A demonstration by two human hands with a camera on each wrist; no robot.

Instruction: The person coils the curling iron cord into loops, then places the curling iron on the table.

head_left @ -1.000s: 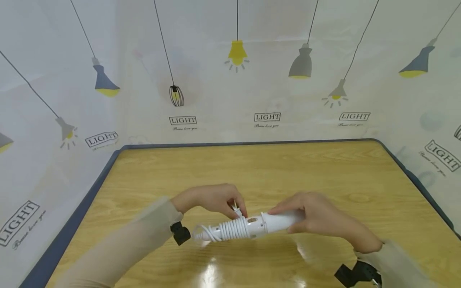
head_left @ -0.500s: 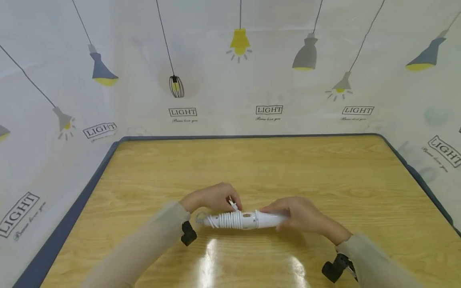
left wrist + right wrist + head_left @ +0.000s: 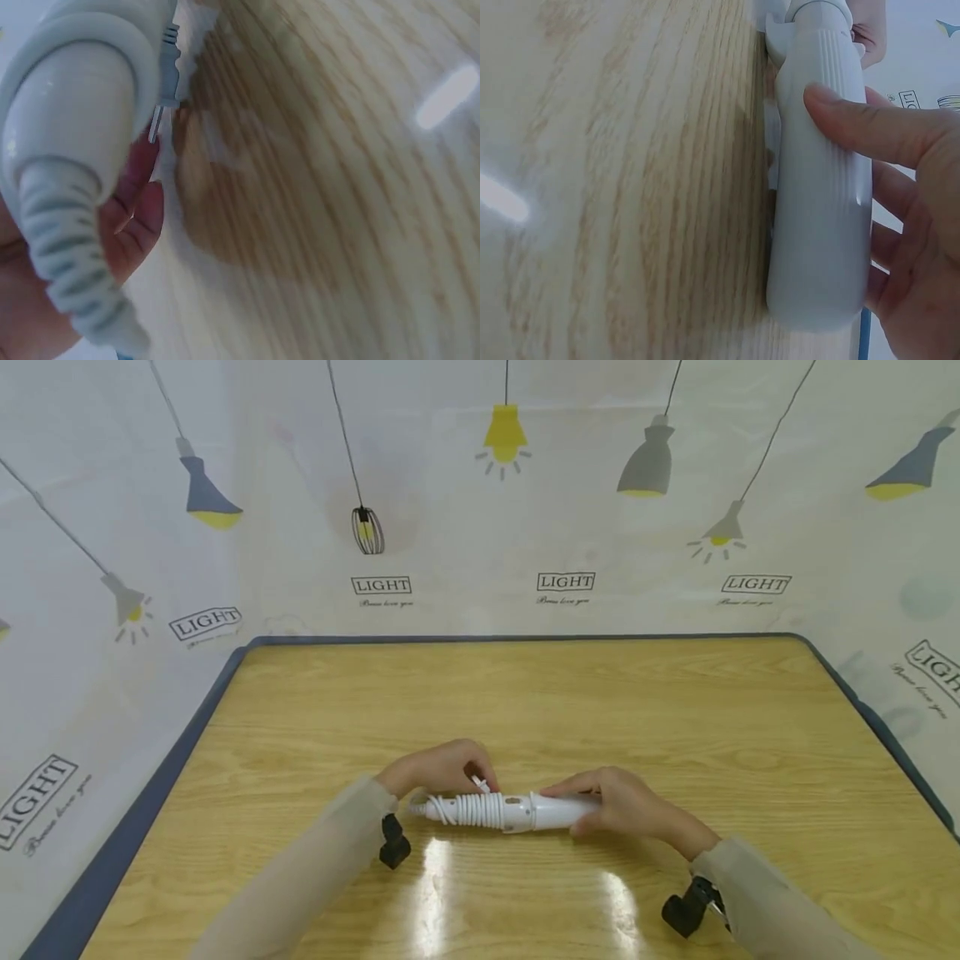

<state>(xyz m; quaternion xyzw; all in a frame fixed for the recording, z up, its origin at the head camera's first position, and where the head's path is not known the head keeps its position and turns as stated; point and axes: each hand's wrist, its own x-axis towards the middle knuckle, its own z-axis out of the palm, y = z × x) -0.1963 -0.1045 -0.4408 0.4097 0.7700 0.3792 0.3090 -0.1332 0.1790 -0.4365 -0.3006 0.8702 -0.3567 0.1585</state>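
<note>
A white, tube-shaped corded appliance lies level across the middle of the table, close over the wood. Its power cord is wound in tight coils round the narrower left half, and a ribbed cord sleeve sticks out at that end. My right hand grips the thick smooth end, thumb on top and fingers behind. At the coils, my left hand pinches with thumb and index finger around the power plug, whose metal prongs show. The left wrist view shows other fingertips curled beneath the plug.
The wood-grain table has a dark blue edge and bright light reflections near the front. Pale sheeting printed with hanging lamps stands at the back and sides. Each wrist carries a black camera.
The appliance has come down toward the table and shifted left, turning from slightly tilted to level. Both hands moved with it and kept their places on it. The head view tipped slightly downward.
</note>
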